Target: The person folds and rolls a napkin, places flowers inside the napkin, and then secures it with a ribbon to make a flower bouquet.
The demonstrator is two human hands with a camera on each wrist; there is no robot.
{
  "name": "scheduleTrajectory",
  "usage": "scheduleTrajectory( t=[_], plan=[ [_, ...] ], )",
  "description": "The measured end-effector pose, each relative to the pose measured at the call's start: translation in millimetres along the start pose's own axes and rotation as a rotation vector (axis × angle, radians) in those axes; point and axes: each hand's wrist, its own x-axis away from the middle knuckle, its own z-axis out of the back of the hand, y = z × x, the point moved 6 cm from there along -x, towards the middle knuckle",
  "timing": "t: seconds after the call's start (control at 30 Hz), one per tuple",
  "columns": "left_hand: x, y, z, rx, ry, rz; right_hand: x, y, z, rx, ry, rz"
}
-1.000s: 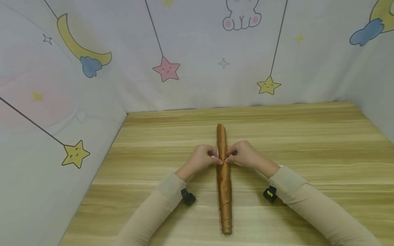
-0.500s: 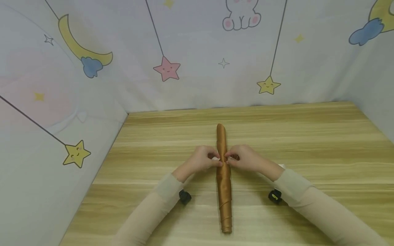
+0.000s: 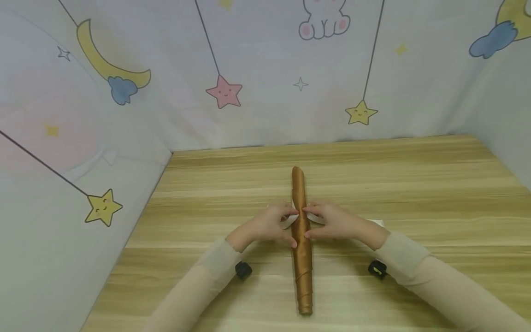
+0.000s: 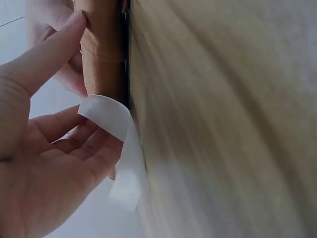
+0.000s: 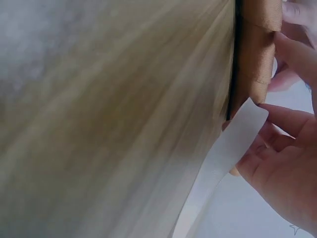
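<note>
A long rolled bronze-coloured satin cloth (image 3: pixel 304 265) lies lengthwise on the table. White ribbon (image 3: pixel 316 218) shows on both sides of it, near its middle; how it runs at the roll is partly hidden by fingers. My left hand (image 3: pixel 269 223) touches the roll from the left, thumb and forefinger spread apart. From the other side my right hand (image 3: pixel 338 222) does the same, its thumb nearer me than its forefinger. In the left wrist view the ribbon (image 4: pixel 106 114) curves over the forefinger's tip. The right wrist view has a ribbon length (image 5: pixel 223 148) running down past the fingers.
The wood-grain table (image 3: pixel 215 184) spreads around the roll. Behind it hangs a pale curtain (image 3: pixel 265 120) printed with stars and moons, and another covers the left side. Small black wrist cameras (image 3: pixel 243 269) hang under both cuffs.
Both thumbs have moved from beside the forefingers toward me along the roll. The wrists have shifted slightly outward and nearer. More white ribbon shows beside the roll, which stays in place.
</note>
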Motion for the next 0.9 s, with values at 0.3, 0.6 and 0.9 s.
scheduleTrajectory(
  t=[0.3,0.6,0.9],
  plan=[
    [8.1,1.0,-4.1,-0.047,0.019,0.051,3.9,0.4,-5.5,0.017,-0.042,-0.068],
    [9.4,3.6,-2.2,-0.123,0.090,0.088,4.4,-4.4,-3.0,0.048,0.014,-0.072],
    [12.3,8.7,-1.7,-0.053,0.101,0.092,7.7,-5.4,-2.8,0.063,0.052,-0.071]
  ],
)
